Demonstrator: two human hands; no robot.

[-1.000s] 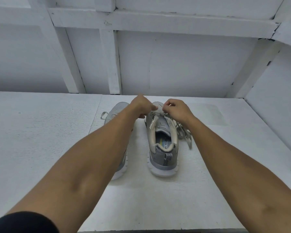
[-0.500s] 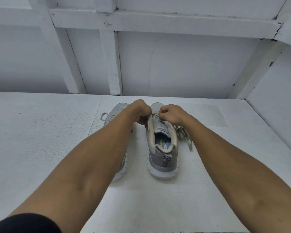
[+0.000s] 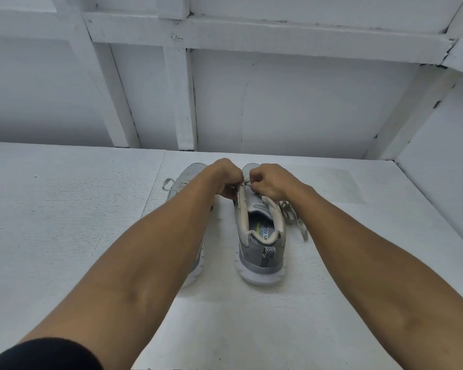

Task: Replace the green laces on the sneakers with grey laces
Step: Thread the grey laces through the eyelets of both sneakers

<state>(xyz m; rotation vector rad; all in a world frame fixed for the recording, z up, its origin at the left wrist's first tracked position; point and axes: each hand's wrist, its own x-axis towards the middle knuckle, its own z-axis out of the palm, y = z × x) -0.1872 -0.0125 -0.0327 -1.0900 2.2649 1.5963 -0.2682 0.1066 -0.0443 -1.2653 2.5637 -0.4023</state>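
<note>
Two grey sneakers stand side by side on the white table [image 3: 64, 236], heels toward me. The right sneaker [image 3: 261, 252] shows its open collar and insole. My left forearm covers most of the left sneaker [image 3: 191, 170]. Both hands meet over the right sneaker's tongue. My left hand [image 3: 225, 177] and my right hand [image 3: 270, 181] each have curled fingers pinching a thin grey lace [image 3: 245, 182] stretched between them. Loose grey lace ends [image 3: 296, 217] hang off the right side of that sneaker. A lace loop [image 3: 168, 184] pokes out left of the left sneaker.
A white panelled wall [image 3: 292, 102] with beams rises right behind the sneakers. A side wall [image 3: 444, 169] closes the table's right end. The table's near edge runs along the bottom of the view.
My hands have slid a little toward me along the right sneaker and closed tighter together over its upper eyelets. The sneakers have stayed in place.
</note>
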